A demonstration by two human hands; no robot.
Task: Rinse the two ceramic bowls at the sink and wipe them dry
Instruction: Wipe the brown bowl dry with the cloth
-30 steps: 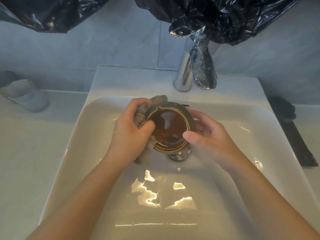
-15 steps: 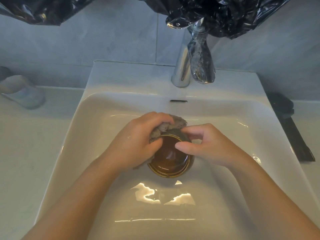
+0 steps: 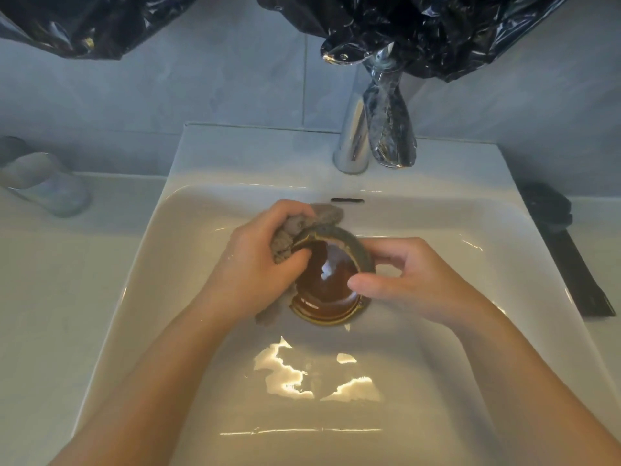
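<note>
Now left hand (image 3: 255,267) presses cloth (image 3: 295,230) against bowl (image 3: 327,284); right hand (image 3: 403,277) grips bowl's rim.

No legible writing

No lettering, label, brand mark or number can be read on the bowl (image 3: 327,290), the tap (image 3: 353,136), the sink (image 3: 235,156) or the black plastic sheeting (image 3: 470,35). The pale object (image 3: 43,183) and the dark object (image 3: 564,250) on the bench are too blurred for any marking to be made out.
</note>
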